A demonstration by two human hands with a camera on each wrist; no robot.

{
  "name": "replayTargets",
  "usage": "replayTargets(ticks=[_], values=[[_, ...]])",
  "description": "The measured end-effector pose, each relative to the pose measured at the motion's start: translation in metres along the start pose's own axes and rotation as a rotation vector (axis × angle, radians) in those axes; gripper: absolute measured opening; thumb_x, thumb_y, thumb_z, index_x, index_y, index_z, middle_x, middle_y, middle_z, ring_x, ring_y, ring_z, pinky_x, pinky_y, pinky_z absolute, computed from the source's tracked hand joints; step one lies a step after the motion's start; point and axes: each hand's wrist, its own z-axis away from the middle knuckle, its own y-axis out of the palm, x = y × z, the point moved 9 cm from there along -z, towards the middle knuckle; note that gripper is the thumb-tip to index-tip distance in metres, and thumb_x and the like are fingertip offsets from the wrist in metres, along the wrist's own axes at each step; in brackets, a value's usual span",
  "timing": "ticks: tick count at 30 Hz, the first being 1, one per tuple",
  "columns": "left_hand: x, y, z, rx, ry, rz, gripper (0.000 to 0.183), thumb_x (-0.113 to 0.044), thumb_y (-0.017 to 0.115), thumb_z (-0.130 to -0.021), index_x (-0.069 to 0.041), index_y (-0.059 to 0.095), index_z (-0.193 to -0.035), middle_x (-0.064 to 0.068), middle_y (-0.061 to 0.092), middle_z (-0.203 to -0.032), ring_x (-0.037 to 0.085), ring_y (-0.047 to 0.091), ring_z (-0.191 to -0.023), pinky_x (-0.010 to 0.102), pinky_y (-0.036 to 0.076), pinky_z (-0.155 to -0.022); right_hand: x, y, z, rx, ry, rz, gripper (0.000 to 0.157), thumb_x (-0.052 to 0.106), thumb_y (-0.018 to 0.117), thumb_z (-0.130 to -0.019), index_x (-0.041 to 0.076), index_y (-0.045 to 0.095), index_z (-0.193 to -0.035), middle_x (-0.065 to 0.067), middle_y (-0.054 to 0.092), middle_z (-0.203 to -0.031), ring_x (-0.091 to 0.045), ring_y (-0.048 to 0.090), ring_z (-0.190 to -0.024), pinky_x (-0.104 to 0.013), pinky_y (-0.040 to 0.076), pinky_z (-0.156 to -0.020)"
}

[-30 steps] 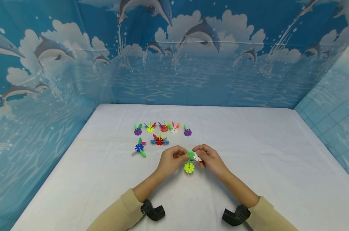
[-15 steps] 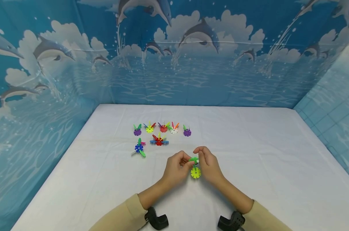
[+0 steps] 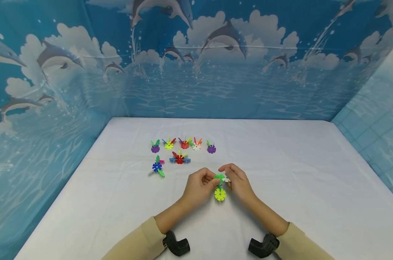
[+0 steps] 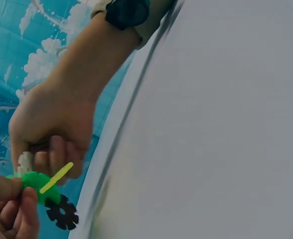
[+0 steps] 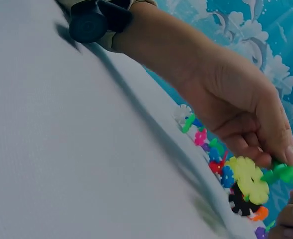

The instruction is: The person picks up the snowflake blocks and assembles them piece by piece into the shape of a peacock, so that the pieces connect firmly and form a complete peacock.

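My left hand (image 3: pixel 196 187) pinches a green notched plastic disc (image 4: pixel 34 181) between thumb and fingers. On its right, my right hand (image 3: pixel 241 183) grips a white notched disc (image 3: pixel 227 179) at the green one's edge. A yellow notched disc (image 3: pixel 220 194) hangs below the green pieces, facing the head camera. Close behind the yellow one, a black notched disc (image 4: pixel 63 212) shows in both wrist views. Fingers cover part of the green and white discs.
Several finished disc clusters stand farther back on the white table, among them a blue-centred one (image 3: pixel 157 166), a red-centred one (image 3: pixel 179 159) and a purple one (image 3: pixel 211 148). A dolphin-print curtain (image 3: pixel 196 90) rises behind the table.
Both hands and the joined discs have shifted a little right and nearer to me. The white disc, mostly covered by the right hand half a second ago, shows again.
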Motion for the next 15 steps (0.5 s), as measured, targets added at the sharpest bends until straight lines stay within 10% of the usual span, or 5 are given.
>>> replayTargets(ticks=[15], values=[[0.011,-0.09,-0.02,-0.166,-0.283,-0.637,0.005,-0.007,0.068,-0.083,-0.004,0.065,-0.087,0.001,0.061,-0.071,0.017,0.055,-0.065,0.03,0.048,-0.059,-0.028,-0.011,-0.012,-0.029,0.093,0.074,0.031,0.02,0.044,-0.104,-0.006,0.061,-0.101,-0.003,0.045,-0.057,-0.01,0.037,-0.046,-0.021,0.033,-0.044]])
